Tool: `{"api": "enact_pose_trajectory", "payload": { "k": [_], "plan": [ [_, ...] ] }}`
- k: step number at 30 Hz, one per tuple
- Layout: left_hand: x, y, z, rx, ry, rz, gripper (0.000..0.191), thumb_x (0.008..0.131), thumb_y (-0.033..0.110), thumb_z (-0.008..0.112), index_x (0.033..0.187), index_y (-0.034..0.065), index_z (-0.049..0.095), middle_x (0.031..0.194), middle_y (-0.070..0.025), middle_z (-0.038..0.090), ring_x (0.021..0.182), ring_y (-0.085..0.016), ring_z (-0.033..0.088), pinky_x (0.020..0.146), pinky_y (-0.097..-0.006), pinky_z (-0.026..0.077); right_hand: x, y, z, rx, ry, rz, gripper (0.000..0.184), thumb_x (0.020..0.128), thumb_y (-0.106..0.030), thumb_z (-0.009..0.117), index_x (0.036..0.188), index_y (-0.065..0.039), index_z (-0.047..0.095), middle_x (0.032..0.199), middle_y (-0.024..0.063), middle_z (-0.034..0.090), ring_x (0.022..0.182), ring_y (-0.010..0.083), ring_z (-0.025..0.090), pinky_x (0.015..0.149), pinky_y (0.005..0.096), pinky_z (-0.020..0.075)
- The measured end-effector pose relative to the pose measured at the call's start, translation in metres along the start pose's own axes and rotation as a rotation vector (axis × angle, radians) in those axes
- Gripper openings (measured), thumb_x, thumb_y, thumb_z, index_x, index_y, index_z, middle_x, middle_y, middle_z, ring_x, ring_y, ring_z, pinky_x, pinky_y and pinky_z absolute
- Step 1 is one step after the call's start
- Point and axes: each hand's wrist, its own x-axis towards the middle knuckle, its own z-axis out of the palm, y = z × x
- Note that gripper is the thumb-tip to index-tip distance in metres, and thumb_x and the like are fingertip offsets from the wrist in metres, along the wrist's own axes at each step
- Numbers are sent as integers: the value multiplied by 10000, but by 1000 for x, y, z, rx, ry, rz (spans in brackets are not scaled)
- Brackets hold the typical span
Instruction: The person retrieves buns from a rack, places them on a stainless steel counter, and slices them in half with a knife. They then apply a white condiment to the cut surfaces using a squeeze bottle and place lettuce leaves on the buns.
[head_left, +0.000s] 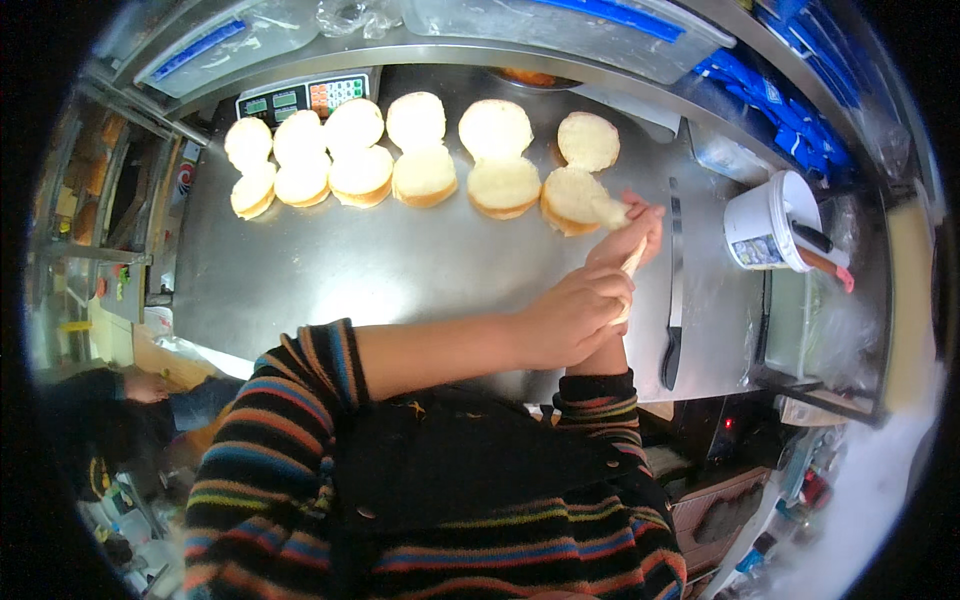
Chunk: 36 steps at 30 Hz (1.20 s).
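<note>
Several split round buns (427, 176) lie in a row on the steel table (300, 277), each with its two halves cut face up, one above the other. My right hand (628, 236) is beside the lower half of the rightmost bun (566, 199). It grips a pale, elongated thing (613, 214), seemingly a piping bag, whose front end is over that half's right edge; contact is unclear. Closer to my body, my left hand (581, 311) is closed round the rear part of the same thing. My fingers hide much of it.
A long knife (675, 262) with a black handle lies right of my hands. Beyond it stands a white bucket (757, 217) with handled tools in it. A digital scale (307, 97) sits at the back left, under a shelf edge (435, 54). Another person's hand (146, 386) shows at lower left.
</note>
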Motion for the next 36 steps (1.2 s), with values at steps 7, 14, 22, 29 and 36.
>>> {"api": "enact_pose_trajectory", "payload": {
  "k": [7,14,22,29,36],
  "plan": [
    [35,-39,7,-143,43,-40,127,805,73,600,833,-23,521,967,-150,513,990,-333,519,858,-402,441,60,17,30,65,69,-168,452,996,-397,470,729,-35,425,794,106,546,828,261,607,834,414,490],
    [52,-78,7,-172,132,-62,129,796,75,598,821,-19,514,952,-160,510,966,-334,518,835,-408,443,98,52,36,-30,35,-270,493,1005,-375,455,654,-29,431,653,99,520,675,237,592,692,381,517],
    [60,-76,-2,-244,217,-54,118,771,48,606,800,-16,510,928,-152,508,914,-341,513,808,-425,442,106,57,47,-67,-29,-385,457,1007,-311,461,654,-20,444,657,97,538,641,219,574,685,388,526],
    [58,-57,-7,-249,282,-81,96,769,22,601,778,-7,509,939,-133,498,917,-317,502,820,-393,425,99,63,53,160,-159,-351,405,999,-239,466,656,-29,423,657,92,508,635,208,541,695,419,536],
    [59,-71,-15,-257,307,-78,72,800,12,572,767,-3,510,938,-131,493,903,-307,499,830,-391,425,104,65,64,-62,-243,-468,448,1026,-319,414,679,-36,423,638,83,477,610,205,502,682,422,536]
  ]
}}
